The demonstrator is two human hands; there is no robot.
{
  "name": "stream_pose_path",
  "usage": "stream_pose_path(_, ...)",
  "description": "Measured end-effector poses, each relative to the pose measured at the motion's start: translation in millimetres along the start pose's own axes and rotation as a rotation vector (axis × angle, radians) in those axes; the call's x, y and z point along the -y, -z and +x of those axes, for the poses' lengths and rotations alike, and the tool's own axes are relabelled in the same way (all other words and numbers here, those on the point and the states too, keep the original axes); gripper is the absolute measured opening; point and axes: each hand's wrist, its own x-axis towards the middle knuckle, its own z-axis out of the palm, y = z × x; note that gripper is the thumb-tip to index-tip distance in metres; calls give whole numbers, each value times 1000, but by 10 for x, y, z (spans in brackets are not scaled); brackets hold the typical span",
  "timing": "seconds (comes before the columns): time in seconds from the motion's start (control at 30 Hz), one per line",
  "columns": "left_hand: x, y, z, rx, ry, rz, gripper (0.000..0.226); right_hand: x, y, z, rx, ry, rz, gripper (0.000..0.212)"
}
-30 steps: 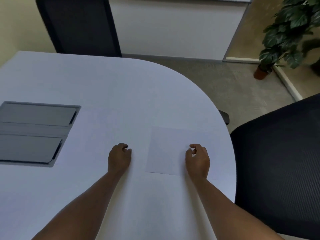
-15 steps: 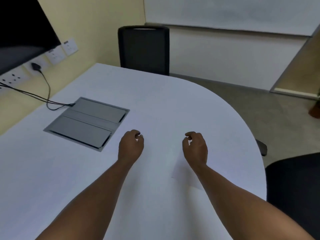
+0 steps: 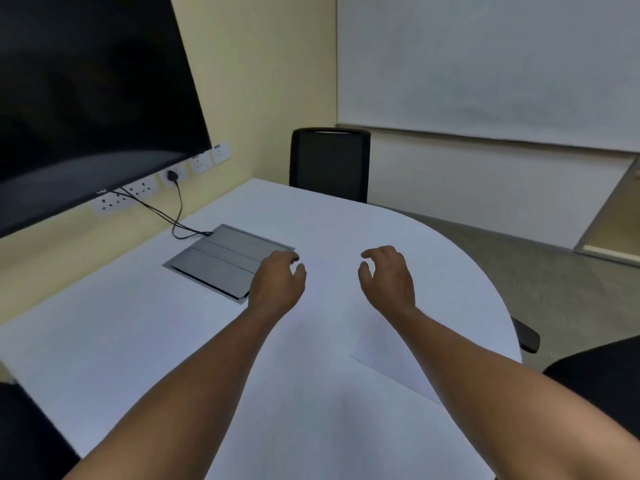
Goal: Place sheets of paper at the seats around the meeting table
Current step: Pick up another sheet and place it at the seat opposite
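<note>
A large black screen (image 3: 86, 98) hangs on the yellow wall at far left, with a row of white sockets (image 3: 156, 183) under its edge. Black cables (image 3: 173, 216) run from there down to a flat grey cable box (image 3: 225, 259) set flush into the white counter (image 3: 121, 323); its two lids are closed, so what it contains cannot be seen. The left hand (image 3: 277, 282) hovers over the near right corner of that box, fingers (image 3: 294, 259) loosely curled and parted, holding nothing. Beyond, a black chair (image 3: 329, 164) stands at the counter's far edge. The right hand (image 3: 388, 275) hovers near the rounded end of the smooth counter, its fingers (image 3: 372, 252) hooked and spread, also empty. A white sheet of paper (image 3: 388, 355) lies flat on the counter under the right forearm, close to the near right edge; its visible near edge runs diagonally from centre toward lower right, and the rest is hidden, so its long axis cannot be told. Another dark chair (image 3: 595, 368) sits at far right.
</note>
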Motion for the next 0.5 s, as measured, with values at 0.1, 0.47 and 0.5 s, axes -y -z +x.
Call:
stream_pose_path(0.1, -221, 240, -232, -34, -11, 31, 37, 141, 322, -82, 37, 56, -3, 30)
stream_pose_path(0.47, -1158, 620, -827, -171, 15, 55, 37, 312, 1396, -210, 43, 303, 13, 33)
stream_pose_path(0.5, -1272, 627, -867, -183, 9, 66, 37, 278, 1481, -200, 45, 310, 28, 33)
